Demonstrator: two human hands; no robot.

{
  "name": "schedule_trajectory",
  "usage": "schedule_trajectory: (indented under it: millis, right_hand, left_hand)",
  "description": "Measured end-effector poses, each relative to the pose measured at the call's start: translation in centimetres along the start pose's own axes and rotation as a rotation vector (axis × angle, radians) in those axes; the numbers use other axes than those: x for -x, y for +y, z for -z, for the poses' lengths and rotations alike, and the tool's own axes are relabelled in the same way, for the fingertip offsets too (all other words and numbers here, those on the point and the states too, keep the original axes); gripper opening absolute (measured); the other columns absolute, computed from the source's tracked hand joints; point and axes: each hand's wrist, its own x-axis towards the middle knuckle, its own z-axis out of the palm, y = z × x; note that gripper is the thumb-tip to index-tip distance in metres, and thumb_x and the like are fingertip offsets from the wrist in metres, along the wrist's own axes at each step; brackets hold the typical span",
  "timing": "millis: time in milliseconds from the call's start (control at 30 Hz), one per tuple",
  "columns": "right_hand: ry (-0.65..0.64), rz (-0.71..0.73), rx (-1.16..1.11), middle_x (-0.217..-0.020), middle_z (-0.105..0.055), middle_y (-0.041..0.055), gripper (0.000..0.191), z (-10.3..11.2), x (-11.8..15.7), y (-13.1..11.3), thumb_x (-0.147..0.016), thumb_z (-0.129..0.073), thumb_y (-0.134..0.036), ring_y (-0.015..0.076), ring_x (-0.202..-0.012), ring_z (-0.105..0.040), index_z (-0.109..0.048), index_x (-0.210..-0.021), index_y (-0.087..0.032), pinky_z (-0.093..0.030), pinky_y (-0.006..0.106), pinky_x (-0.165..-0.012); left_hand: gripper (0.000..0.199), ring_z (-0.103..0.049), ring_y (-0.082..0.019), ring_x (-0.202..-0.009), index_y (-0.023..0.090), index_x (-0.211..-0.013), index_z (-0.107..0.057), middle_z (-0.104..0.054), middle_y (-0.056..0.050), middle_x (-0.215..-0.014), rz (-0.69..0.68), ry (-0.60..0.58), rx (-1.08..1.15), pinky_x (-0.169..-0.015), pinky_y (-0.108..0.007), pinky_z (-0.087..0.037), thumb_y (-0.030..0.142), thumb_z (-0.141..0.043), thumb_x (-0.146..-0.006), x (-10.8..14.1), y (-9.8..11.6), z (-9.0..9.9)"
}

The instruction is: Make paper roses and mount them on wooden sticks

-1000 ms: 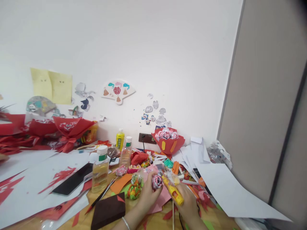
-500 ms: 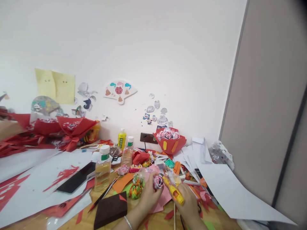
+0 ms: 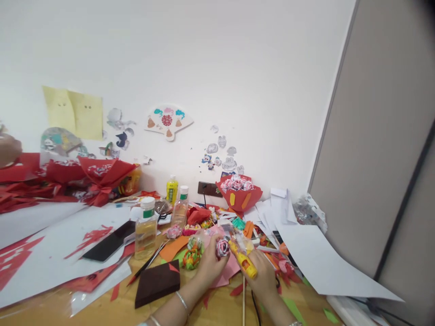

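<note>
As the left hand [image 3: 209, 264] pinches the paper rose [image 3: 222, 247] over the tabletop [image 3: 112, 313] and the right hand [image 3: 263, 274] grips a yellow tool [image 3: 245, 262] beside it, the rose seems light, crushable, best held at its base.

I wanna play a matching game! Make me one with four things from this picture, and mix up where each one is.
Things:
1. dark-streaked pink-and-white paper rose
2. yellow plastic handheld tool
3. white fan-shaped decoration with a red symbol
4. flat dark brown rectangular block

Places:
A. in the person's right hand
B. lying on the light brown wooden table
C. in the person's left hand
D. on the white wall

Right pairs: 1-C, 2-A, 3-D, 4-B
</note>
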Motion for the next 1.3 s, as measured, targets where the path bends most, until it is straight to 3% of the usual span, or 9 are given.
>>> schedule_trajectory:
  millis: [200, 267, 367, 467, 700, 1000, 1133, 1300]
  right_hand:
    - [0.03, 0.023, -0.011, -0.065, -0.058, 0.0022, 0.024, -1.3, 0.7, 0.4, -0.09, -0.039, -0.025, 0.0162, -0.059, -0.055, -0.056, -0.073, -0.022, -0.04, 0.025, -0.054]
    - [0.042, 0.053, -0.028, -0.068, -0.06, 0.0026, 0.023, -1.9, 0.9, 0.5, -0.091, -0.038, -0.023, 0.0163, -0.061, -0.056, -0.059, -0.08, -0.021, -0.041, 0.025, -0.056]
    - [0.006, 0.004, -0.058, -0.069, -0.06, 0.0034, 0.022, -2.1, 1.1, 0.4, -0.09, -0.038, -0.023, 0.0172, -0.063, -0.056, -0.059, -0.083, -0.021, -0.04, 0.026, -0.056]
    - [-0.045, -0.074, -0.054, -0.065, -0.057, 0.0023, 0.024, -1.5, 0.9, 0.1, -0.09, -0.037, -0.023, 0.0174, -0.06, -0.053, -0.057, -0.078, -0.021, -0.036, 0.026, -0.053]
    - [-0.051, -0.13, 0.006, -0.059, -0.052, 0.0003, 0.03, -1.1, 0.5, -0.1, -0.088, -0.045, -0.033, 0.0154, -0.057, -0.048, -0.047, -0.061, -0.021, -0.031, 0.025, -0.053]
    - [-0.059, -0.113, -0.123, -0.067, -0.057, 0.0009, 0.02, -1.4, 0.8, -0.1, -0.087, -0.046, -0.031, 0.0161, -0.063, -0.054, -0.051, -0.071, -0.021, -0.038, 0.024, -0.056]
    - [-0.005, -0.094, -0.059, -0.061, -0.054, 0.0002, 0.025, -1.3, 0.8, 0.2, -0.087, -0.047, -0.034, 0.0162, -0.058, -0.052, -0.05, -0.066, -0.022, -0.037, 0.025, -0.053]
    - [-0.05, -0.113, 0.017, -0.057, -0.053, 0.0, 0.031, -0.6, 0.4, 0.2, -0.088, -0.045, -0.033, 0.0147, -0.054, -0.049, -0.046, -0.059, -0.021, -0.032, 0.024, -0.05]
  left_hand:
    - [0.036, -0.06, -0.026, -0.094, 0.019, -0.108, -0.05, -0.064, -0.008, -0.101, -0.026, 0.023, -0.02, -0.084, -0.039, -0.047, 0.019, -0.055, -0.073, 0.1, -0.6, -0.1]
    - [0.036, -0.06, -0.026, -0.096, 0.019, -0.108, -0.05, -0.064, -0.008, -0.103, 0.023, 0.04, 0.002, -0.085, -0.04, -0.048, 0.02, -0.056, -0.072, 0.0, -1.0, -0.2]
    - [0.037, -0.06, -0.026, -0.096, 0.019, -0.108, -0.05, -0.064, -0.008, -0.103, 0.012, 0.049, 0.007, -0.085, -0.04, -0.048, 0.021, -0.057, -0.072, -0.2, -1.1, -0.2]
    - [0.033, -0.061, -0.025, -0.086, 0.019, -0.103, -0.05, -0.063, -0.006, -0.094, -0.029, 0.037, -0.009, -0.079, -0.04, -0.05, 0.023, -0.059, -0.071, -0.4, -0.7, 0.0]
    - [0.037, -0.058, -0.024, -0.089, 0.019, -0.107, -0.045, -0.058, -0.006, -0.098, -0.039, 0.011, -0.044, -0.082, -0.039, -0.047, 0.024, -0.058, -0.073, -0.4, -0.5, 0.3]
    - [0.03, -0.061, -0.025, -0.086, 0.019, -0.104, -0.048, -0.062, -0.006, -0.094, -0.08, 0.001, -0.036, -0.078, -0.04, -0.049, 0.023, -0.055, -0.075, -0.4, -0.1, 0.4]
    - [0.031, -0.061, -0.024, -0.085, 0.019, -0.104, -0.05, -0.062, -0.006, -0.093, -0.082, 0.02, -0.041, -0.077, -0.039, -0.049, 0.021, -0.056, -0.073, -0.3, -0.1, 0.4]
    - [0.032, -0.06, -0.023, -0.087, 0.019, -0.105, -0.05, -0.061, -0.005, -0.094, -0.063, -0.004, -0.063, -0.078, -0.036, -0.048, 0.019, -0.055, -0.073, -0.3, -0.1, 0.1]
